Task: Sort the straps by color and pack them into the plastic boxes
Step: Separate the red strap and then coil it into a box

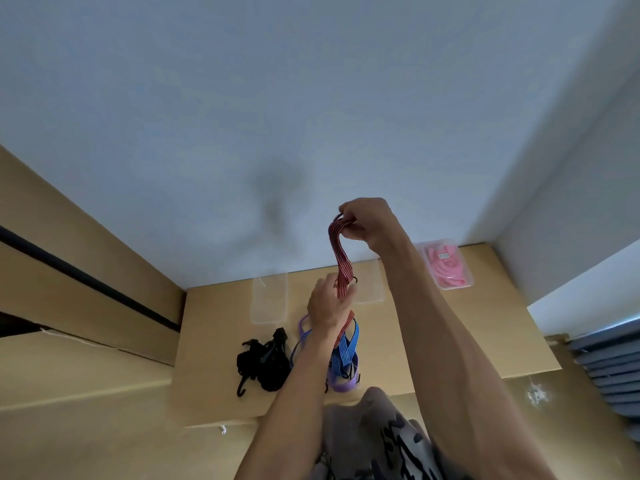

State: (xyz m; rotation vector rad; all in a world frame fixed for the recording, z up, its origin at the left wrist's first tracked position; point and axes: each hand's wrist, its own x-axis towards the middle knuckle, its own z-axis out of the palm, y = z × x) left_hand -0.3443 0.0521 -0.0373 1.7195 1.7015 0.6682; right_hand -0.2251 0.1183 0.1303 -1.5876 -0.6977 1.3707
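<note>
middle box [370, 289] mostly behind hands

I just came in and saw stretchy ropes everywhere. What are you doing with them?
A person is sorting straps by color. The right hand holds the top of a red strap up high, and the left hand grips it lower down. Black straps and a blue strap wait on the table. One box already holds pink straps.

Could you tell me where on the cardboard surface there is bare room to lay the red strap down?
Bare cardboard lies left of the black straps, and a wide patch lies right of the right forearm, below the box of pink straps. It is crowded in the middle, around the blue strap and purple strap.
</note>
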